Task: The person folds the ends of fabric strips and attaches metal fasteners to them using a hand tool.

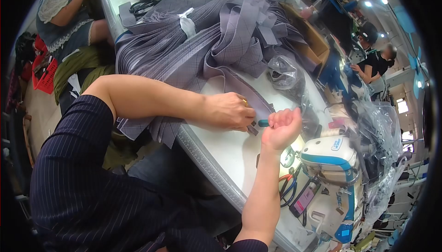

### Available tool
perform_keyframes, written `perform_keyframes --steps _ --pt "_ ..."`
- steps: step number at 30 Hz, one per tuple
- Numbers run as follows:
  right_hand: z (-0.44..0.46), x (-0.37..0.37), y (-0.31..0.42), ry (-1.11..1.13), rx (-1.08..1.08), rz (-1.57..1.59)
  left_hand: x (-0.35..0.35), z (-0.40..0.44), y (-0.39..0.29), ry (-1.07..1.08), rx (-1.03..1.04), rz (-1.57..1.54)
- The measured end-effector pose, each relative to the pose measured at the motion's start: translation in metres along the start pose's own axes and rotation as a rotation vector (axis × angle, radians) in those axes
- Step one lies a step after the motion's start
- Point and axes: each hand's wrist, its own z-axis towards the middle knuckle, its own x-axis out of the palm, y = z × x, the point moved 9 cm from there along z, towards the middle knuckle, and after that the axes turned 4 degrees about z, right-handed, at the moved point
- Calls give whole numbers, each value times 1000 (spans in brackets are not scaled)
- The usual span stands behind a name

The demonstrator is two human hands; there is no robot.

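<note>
My left hand, with a ring on one finger, is closed with its fingertips on the end of a grey checked fabric strip. Just to its right, my right hand is curled round a small tool whose teal end sticks out toward the strip; the rest is hidden in the fingers. Behind both hands lies a big heap of grey checked strips, part of it bundled with a white tie.
A white and blue sewing machine stands right of my right hand. Near it lie orange-and-blue-handled scissors and a phone. Clear plastic and a cardboard box are behind. A co-worker sits at upper left.
</note>
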Motion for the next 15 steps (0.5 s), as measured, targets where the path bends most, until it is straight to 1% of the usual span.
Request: perform_keyframes --steps 3,5,7,9,10,11,12,13,15 --pt "-2 9 5 57 -42 -31 0 0 4 -3 -48 -37" --pt "-6 17 14 113 -114 -54 10 -2 2 86 -18 -57" --pt "-10 27 33 195 -189 -68 9 0 3 108 -13 -35" --pt "-14 26 12 198 -309 -321 12 -3 0 132 3 -22" --pt "-10 20 -8 180 -66 -178 12 -2 1 111 -11 -36" --pt "-10 18 -7 152 -67 -172 9 0 3 88 -21 -41" --pt "-8 19 -8 137 -67 -167 -1 1 0 18 26 9" --pt "-8 18 -8 130 -39 -146 -4 1 2 11 21 21" --pt "-8 14 15 92 -220 -164 -3 0 1 24 11 -16"
